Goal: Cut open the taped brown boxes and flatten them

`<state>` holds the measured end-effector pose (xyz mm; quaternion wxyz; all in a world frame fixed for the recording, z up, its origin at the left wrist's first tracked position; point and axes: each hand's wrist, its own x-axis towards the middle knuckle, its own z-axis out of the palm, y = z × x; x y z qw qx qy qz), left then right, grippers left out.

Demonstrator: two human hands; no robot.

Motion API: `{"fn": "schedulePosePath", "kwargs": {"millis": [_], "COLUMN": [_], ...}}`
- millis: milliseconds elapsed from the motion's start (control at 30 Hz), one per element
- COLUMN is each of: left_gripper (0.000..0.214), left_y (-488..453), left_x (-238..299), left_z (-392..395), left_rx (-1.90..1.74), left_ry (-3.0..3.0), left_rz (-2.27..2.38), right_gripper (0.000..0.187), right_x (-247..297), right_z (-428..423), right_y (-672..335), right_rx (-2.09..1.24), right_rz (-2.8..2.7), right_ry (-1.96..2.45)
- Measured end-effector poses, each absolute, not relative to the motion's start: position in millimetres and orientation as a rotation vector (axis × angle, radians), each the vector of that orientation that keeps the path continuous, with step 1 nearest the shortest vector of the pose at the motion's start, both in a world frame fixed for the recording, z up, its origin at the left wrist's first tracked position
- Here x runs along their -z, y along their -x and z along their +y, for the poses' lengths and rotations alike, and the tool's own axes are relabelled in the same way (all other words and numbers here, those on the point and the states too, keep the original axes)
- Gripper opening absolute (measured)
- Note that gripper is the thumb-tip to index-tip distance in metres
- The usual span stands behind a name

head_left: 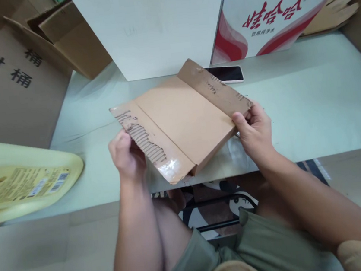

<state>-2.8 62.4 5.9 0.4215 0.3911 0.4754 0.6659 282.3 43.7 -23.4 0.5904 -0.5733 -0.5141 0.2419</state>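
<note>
A flat brown cardboard box (pixel 185 117) is held up, tilted, over the near edge of the table. Two end flaps fold outward from it, one at the left and one at the upper right. Torn paper shows the ridged corrugation on the left flap, with shiny tape near its lower corner. My left hand (pixel 126 154) is closed on the outer edge of the left flap. At the right corner my right hand (pixel 254 128) grips the box, thumb on top and fingers curled beneath. The box's underside is hidden.
Behind stand a white box (pixel 155 29) and a red-and-white printed carton (pixel 262 22). A phone (pixel 228 74) lies on the pale green tablecloth (pixel 307 103). At left are a yellow bottle (pixel 25 179), a large carton (pixel 6 68) and an open cardboard box (pixel 71 39).
</note>
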Motion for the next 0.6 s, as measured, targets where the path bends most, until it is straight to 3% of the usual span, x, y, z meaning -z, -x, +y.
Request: {"fn": "schedulePosePath", "kwargs": {"millis": [267, 467, 600], "left_gripper": [0.054, 0.054, 0.045], "left_y": [4, -6, -12], "left_x": [14, -5, -7], "left_z": [66, 58, 50], "left_rx": [-1.226, -1.401, -1.322], "left_ry": [-1.093, -0.855, -0.816], "left_rz": [1.479, 1.058, 1.081], "right_gripper": [0.059, 0.065, 0.069], "right_x": [21, 15, 9], "right_z": [39, 38, 38], "right_y": [-282, -281, -279], "right_rx": [-0.693, -0.540, -0.502], "right_rz": [-1.348, -1.275, -1.258], "right_ry": [1.315, 1.501, 1.506]}}
